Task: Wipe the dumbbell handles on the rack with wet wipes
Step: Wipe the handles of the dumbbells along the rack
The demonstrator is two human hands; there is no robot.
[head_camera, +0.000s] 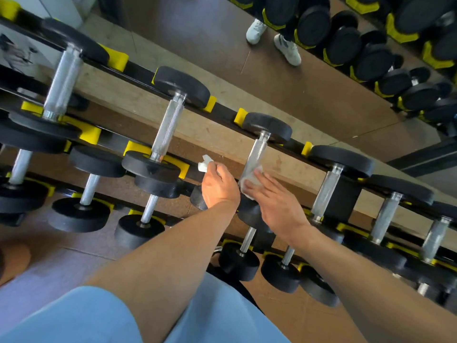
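Black dumbbells with knurled steel handles lie in yellow cradles on a tiered black rack (222, 112). My right hand (274, 201) presses a white wet wipe (252, 179) with straight fingers against the lower part of one top-row dumbbell handle (256, 154). My left hand (218, 186) hovers just left of that handle, its fingers curled round a second, crumpled wet wipe (205, 164). The near end of this dumbbell is hidden behind my hands.
More dumbbells fill the top row to the left (168, 127) and right (327, 194), and the lower rows (148, 211). A wall mirror behind the rack reflects white shoes (286, 49) and a row of dumbbells. Brown floor lies below.
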